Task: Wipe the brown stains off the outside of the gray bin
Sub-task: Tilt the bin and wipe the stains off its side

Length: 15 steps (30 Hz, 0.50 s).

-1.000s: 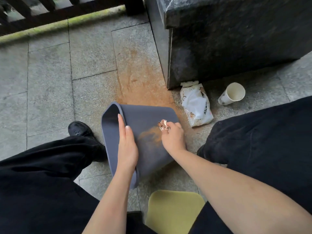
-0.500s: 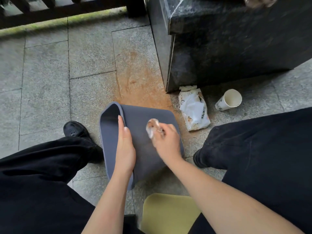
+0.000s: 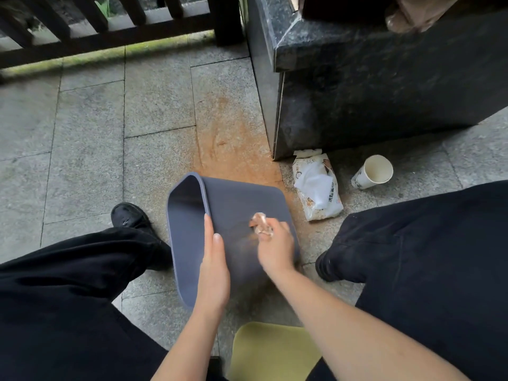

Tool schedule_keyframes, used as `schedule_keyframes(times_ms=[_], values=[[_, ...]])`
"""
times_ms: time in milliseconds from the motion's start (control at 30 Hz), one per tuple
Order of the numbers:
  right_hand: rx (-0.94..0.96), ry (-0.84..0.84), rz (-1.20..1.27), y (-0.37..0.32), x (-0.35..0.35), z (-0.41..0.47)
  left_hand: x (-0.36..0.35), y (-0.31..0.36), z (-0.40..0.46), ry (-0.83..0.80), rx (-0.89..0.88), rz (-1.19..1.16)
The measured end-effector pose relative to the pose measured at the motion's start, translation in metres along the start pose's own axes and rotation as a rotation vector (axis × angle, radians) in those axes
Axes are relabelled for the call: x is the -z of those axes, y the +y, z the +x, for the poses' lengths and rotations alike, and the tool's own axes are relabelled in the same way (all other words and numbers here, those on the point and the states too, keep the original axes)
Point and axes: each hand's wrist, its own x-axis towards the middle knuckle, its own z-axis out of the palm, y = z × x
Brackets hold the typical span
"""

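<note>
- You are in the wiping step: your right hand [image 3: 275, 243] has its fingers [image 3: 265, 237] curled round a crumpled, brown-soiled wipe [image 3: 259, 223] and presses it on the upturned side wall of the gray bin [image 3: 242, 204], which lies on its side on the stone floor [image 3: 90, 138] between your legs, mouth toward your left.
- Your left hand [image 3: 214, 268] lies flat with fingers straight and together, on the wall just beside the rim — it steadies the bin, it does not grip it.
- A faint brown smear [image 3: 245, 237] shows just left of the right-hand fingers; the hand is blurred, so I cannot tell how much stain lies under it.
- Judgement: the job looks well along but not done. The next stroke should run over that smear, and the wipe looks spent — a fresh one may serve better.
- Beyond the right-hand fingers, near the bin's far corner, lies an opened pack of wipes [image 3: 316, 185]; farther right a tipped paper cup [image 3: 372, 171].
- The floor past the bin carries an orange-brown patch [image 3: 231, 149]; rolling the bin onto it could soil it again.
- A dark stone block [image 3: 371, 86] stands beyond, a yellow-green seat [image 3: 272, 350] lies near your wrists. Nothing blocks the stroke.
</note>
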Motion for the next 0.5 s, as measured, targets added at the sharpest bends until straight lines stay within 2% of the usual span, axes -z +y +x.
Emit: schedule_keyframes(times_ms=[133, 267, 300, 367, 433, 500], values=[[0.242, -0.101, 0.126, -0.022, -0.005, -0.052, 0.002, 0.002, 0.004, -0.004, 0.04, -0.218], [0.26, -0.193, 0.157, -0.017, 0.004, -0.073, 0.001, 0.006, 0.005, 0.0, 0.077, -0.314], [0.207, -0.205, 0.157, -0.014, 0.01, -0.073, 0.001, 0.008, 0.005, 0.005, 0.077, -0.314], [-0.031, -0.179, 0.268, -0.007, 0.023, -0.065, 0.0, 0.012, 0.004, -0.023, 0.083, -0.316], [-0.328, -0.124, 0.54, 0.0, 0.036, -0.049, -0.001, 0.016, 0.003, -0.069, 0.108, -0.311], [-0.553, -0.174, 0.829, 0.006, 0.042, -0.034, 0.0, 0.018, 0.002, -0.083, 0.159, -0.289]])
